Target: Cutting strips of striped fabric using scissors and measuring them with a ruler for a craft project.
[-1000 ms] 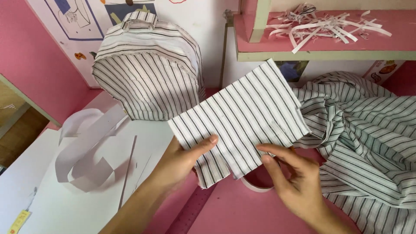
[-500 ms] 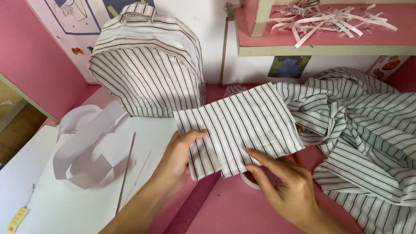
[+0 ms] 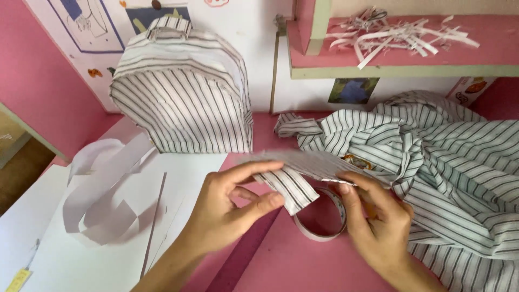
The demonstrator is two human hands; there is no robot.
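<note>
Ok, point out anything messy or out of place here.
Shredded paper strips lie scattered on the pink shelf, some hanging over its edge. The striped fabric sits in a crumpled heap at right. Loose curled paper bands sprawl across the white sheet.

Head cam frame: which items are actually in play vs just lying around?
In play:
- left hand and right hand, both gripping the flat striped fabric panel
- roll of tape on the pink table, just under the panel

Lying about:
- striped fabric backpack
- crumpled striped cloth pile
- curled white paper strips
- shredded paper on the pink shelf
</note>
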